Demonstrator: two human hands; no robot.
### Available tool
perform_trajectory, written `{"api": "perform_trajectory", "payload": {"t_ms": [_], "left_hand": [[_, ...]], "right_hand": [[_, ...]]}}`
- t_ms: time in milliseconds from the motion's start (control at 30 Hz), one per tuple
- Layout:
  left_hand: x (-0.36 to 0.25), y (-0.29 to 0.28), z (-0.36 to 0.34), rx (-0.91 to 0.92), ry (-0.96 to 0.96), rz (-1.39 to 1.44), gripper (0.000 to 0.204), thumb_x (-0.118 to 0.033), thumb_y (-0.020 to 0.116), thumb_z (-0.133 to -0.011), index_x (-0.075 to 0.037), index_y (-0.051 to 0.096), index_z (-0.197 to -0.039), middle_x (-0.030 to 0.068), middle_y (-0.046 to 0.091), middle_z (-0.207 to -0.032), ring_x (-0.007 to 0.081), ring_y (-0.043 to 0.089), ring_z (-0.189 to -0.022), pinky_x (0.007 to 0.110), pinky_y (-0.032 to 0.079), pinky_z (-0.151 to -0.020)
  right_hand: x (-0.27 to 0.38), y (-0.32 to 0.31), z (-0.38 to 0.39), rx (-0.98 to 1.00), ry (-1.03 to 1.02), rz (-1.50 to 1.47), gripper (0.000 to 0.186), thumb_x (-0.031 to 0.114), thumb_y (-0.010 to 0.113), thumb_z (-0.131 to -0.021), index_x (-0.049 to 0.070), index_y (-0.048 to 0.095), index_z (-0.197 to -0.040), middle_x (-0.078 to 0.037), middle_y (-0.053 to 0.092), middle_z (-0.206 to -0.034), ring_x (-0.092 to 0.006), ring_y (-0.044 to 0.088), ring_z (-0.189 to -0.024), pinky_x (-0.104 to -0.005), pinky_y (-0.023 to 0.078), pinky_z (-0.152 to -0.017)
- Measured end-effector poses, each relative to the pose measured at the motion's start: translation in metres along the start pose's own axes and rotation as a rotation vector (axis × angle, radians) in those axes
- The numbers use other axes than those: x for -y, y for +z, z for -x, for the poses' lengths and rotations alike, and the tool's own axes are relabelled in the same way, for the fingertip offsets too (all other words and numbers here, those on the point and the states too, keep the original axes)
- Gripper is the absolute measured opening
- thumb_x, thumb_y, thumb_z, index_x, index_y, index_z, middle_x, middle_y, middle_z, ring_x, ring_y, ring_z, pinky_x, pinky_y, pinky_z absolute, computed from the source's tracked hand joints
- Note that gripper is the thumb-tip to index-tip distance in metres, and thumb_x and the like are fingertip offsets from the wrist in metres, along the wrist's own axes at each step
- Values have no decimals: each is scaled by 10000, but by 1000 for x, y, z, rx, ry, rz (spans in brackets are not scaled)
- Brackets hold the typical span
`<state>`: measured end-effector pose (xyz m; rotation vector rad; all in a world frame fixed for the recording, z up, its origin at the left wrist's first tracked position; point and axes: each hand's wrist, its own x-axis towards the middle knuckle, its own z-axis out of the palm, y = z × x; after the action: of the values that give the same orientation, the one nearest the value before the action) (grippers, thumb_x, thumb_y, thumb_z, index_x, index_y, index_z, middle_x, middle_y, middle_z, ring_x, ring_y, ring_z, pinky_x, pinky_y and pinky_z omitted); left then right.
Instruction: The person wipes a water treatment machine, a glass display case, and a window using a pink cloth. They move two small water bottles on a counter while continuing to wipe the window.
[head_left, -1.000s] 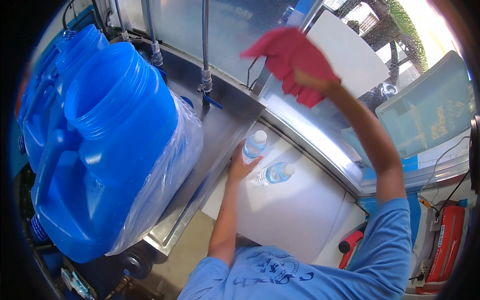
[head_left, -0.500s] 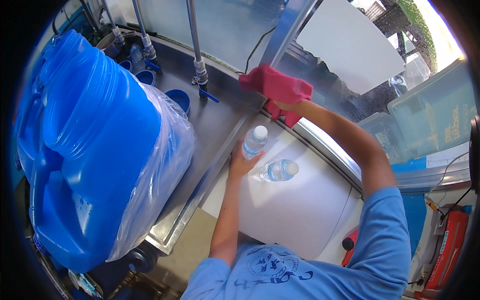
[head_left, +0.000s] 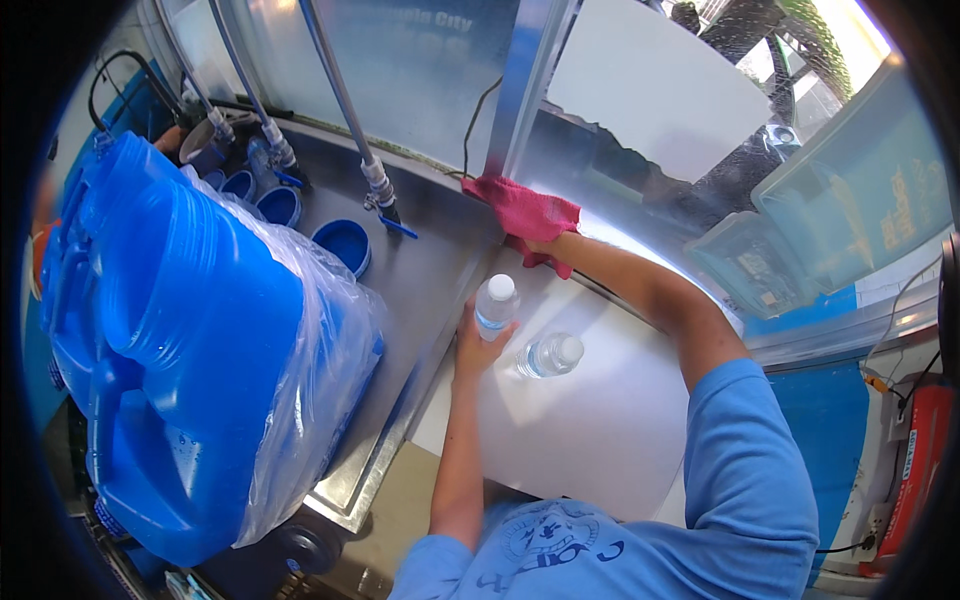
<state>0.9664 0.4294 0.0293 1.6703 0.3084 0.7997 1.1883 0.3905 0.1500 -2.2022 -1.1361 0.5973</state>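
My left hand (head_left: 480, 345) is wrapped round a small clear plastic bottle (head_left: 496, 303) with a white cap and a pale blue label, upright on the white tabletop (head_left: 590, 430). Just right of it stands a second, similar capped bottle (head_left: 552, 355), which nothing touches. Farther away, my right hand (head_left: 548, 246) holds a pinkish-red cloth (head_left: 524, 211) against the ledge at the foot of the window's metal post. The cloth covers most of that hand's fingers.
Large blue water jugs (head_left: 215, 390), partly in clear plastic, fill the left side. Behind them, blue caps (head_left: 342, 248) lie in a steel sink (head_left: 425, 270) under metal pipes with blue-handled valves (head_left: 398, 228). Translucent bins (head_left: 850, 200) stand at the right.
The whole view has shifted a little. My right hand and the cloth have moved slightly along the ledge by the post. My left hand stays on the same bottle.
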Motion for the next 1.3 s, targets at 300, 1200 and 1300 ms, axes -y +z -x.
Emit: {"api": "perform_trajectory", "payload": {"t_ms": [300,1200,1300], "left_hand": [[-1,0,0,-22,-70,-5,688,-139,848,-708,-51,452,-1264,176,640,-1140,349,637,-1053,426,502,-882],[42,-3,-3,-34,69,-184,682,-134,824,-723,19,480,-1292,185,629,-1155,315,626,-1044,409,471,-938],[40,1,-3,-56,45,-132,598,-126,786,-770,31,485,-1263,188,631,-1146,301,631,-1036,404,473,-932]], "right_hand": [[4,-97,68,-154,-294,465,255,287,527,-952,98,643,-1079,-53,640,-762,-184,620,-616,-379,529,-632],[-156,-77,250,-161,-17,280,330,284,677,-765,103,673,-1040,-103,697,-984,-292,639,-976,-409,496,-889],[-222,-112,331,-422,-213,577,356,340,708,-743,114,682,-1016,-106,694,-957,-300,627,-1003,-417,475,-919]]}}
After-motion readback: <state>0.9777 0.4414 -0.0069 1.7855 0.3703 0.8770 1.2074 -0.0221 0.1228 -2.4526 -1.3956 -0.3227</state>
